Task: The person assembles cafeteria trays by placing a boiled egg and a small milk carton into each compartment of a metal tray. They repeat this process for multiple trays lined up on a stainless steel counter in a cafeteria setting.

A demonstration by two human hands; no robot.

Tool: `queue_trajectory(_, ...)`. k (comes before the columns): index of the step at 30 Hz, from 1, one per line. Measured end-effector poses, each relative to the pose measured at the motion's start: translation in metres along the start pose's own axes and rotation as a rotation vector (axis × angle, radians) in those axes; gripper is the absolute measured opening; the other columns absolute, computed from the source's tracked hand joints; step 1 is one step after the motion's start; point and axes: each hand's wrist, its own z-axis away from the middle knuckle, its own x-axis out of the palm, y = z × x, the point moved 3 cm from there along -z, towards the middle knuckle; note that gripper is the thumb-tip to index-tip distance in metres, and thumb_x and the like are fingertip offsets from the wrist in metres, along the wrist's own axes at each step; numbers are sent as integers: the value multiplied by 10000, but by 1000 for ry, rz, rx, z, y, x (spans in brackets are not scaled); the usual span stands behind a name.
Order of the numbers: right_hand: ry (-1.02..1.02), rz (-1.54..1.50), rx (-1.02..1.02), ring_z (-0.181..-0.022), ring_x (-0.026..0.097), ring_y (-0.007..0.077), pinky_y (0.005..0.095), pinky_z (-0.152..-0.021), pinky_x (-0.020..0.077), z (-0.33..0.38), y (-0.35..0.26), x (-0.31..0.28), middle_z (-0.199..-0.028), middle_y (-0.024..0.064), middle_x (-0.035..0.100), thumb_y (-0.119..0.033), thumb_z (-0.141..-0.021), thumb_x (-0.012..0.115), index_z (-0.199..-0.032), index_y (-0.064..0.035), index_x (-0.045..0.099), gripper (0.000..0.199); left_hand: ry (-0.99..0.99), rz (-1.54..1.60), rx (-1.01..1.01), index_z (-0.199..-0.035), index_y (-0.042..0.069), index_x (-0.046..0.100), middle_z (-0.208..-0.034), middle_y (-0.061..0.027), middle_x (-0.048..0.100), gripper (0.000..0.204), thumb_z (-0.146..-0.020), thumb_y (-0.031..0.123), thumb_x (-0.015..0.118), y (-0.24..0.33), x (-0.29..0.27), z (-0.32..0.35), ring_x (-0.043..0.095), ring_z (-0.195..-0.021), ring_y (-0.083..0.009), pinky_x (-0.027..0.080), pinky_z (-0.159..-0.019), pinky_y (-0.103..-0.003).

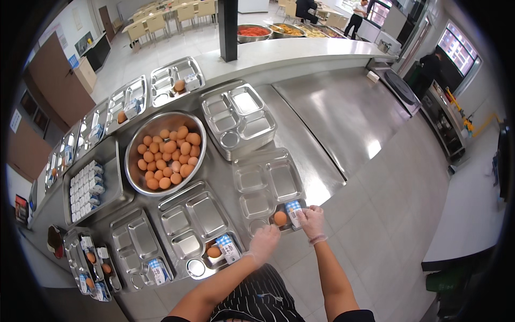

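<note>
Two gloved hands meet at the compartmented steel meal tray [268,185] on the steel bench [327,115]: left hand [264,242] open beside the brown egg [280,218], right hand [313,221] pinching the small blue-and-white carton [293,211]. Best seat the carton flat beside the egg, without nudging it.

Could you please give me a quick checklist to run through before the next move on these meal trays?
1. Tray under the hands has an egg: ok.
2. Same tray has a milk carton: ok.
3. Right hand gloved, touching that carton: ok.
4. Left hand gloved, nothing visibly held: ok.
5. Bowl of eggs stocked: ok.
6. Tray stack count: cannot tell.
</note>
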Motion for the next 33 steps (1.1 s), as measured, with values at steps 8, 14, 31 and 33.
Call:
queue_trajectory(8,-133,-493,177,-896,574,293,348,-790,466,-18,35,41,-909,174,599,-184,-850,598,-998,33,642,267,-13,85,5,-787,50,568,-733,-73,509,63,-763,108,561,-1,46,5,549,-697,-197,470,-531,-305)
queue_trajectory(14,-149,-590,209,-944,584,202,297,-840,474,-5,58,63,-1023,134,590,1,-804,606,-1133,19,522,340,-15,73,93,-717,60,577,-719,-65,495,69,-739,123,562,16,36,15,536,-680,-190,463,-538,-296)
queue_trajectory(31,12,-400,-43,-990,538,275,346,-879,434,-37,-10,66,-1040,149,548,-54,-832,578,-1113,7,527,292,-32,240,-112,-753,25,572,-794,-86,522,81,-725,97,548,-10,-3,39,556,-765,-239,475,-631,-347)
queue_trajectory(33,89,-332,-27,-1035,517,327,392,-913,415,-42,-33,49,-1067,158,542,-85,-834,594,-1121,2,519,310,49,308,-172,-765,16,567,-815,-93,539,91,-727,98,550,-25,-24,49,566,-787,-246,481,-650,-357)
